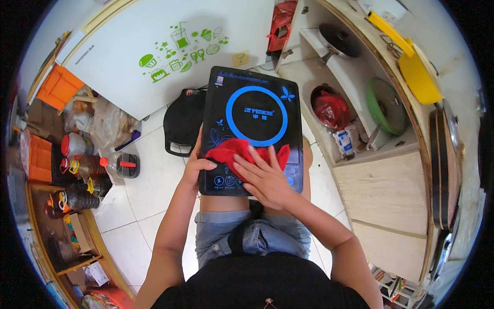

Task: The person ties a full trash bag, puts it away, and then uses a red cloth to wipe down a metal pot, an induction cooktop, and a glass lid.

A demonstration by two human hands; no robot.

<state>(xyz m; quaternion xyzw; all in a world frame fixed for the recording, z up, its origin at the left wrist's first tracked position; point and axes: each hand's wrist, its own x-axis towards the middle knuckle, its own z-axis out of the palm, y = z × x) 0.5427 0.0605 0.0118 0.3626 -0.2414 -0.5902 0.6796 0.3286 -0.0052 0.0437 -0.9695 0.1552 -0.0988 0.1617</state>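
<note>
A black induction cooktop (256, 116) with a blue ring and a touch panel rests on my thighs, its face up. My left hand (197, 166) grips its left edge, thumb on the glass and the other fingers hidden underneath. Under my right hand (264, 177), a crumpled red cloth (235, 148) lies on the lower part of the glass. The fingers of that hand are spread and press the cloth flat; part of the touch panel is covered.
A black lidded appliance (183, 123) stands on the tiled floor beyond the cooktop. Bottles (123, 164) and bags crowd the left. A white fridge (115, 69) is ahead. At right, an open cabinet (382, 154) holds pans (386, 104).
</note>
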